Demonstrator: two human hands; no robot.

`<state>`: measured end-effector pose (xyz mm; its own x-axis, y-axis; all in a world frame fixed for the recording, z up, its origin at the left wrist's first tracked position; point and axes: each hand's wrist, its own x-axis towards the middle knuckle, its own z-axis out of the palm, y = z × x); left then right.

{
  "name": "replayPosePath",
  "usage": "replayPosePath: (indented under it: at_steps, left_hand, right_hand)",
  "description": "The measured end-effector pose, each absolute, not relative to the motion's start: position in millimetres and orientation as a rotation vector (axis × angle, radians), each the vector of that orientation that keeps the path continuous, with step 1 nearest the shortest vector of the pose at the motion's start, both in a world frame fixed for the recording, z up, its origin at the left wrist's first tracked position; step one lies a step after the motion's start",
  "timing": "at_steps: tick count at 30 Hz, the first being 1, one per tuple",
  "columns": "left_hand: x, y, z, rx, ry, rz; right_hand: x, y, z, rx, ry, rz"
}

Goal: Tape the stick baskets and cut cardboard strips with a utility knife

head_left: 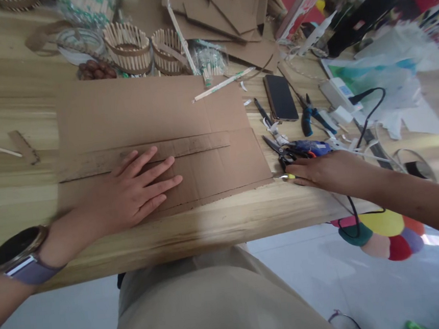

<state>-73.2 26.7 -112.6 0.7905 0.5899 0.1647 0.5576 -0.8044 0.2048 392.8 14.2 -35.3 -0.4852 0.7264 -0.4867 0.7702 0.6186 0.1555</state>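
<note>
Cardboard (141,110) was touched by the left hand (127,193), fingers spread flat; beside scissors (274,146) at right, the right hand (330,171) was placed, fingers nearly closed, any hold unclear

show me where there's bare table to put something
Bare wood lies left of the cardboard sheet, around a small scrap and thin stick; a narrow strip fronts the sheet. Crowded: right, around phone and pliers; behind, around baskets.

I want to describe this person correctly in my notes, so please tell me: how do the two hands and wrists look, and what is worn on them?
The left hand has a round, dark-faced watch with a greyish-purple strap at its wrist; no ring shows. The right hand shows no watch. No sleeves are visible.
</note>
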Motion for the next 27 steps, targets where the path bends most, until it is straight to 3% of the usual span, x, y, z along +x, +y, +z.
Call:
replayPosePath:
  at_steps: [27]
  left_hand:
    - [-74, 28, -114, 2.835, 0.904, 0.336]
  right_hand:
    - [399, 13, -20, 1.17, 2.15, -0.086]
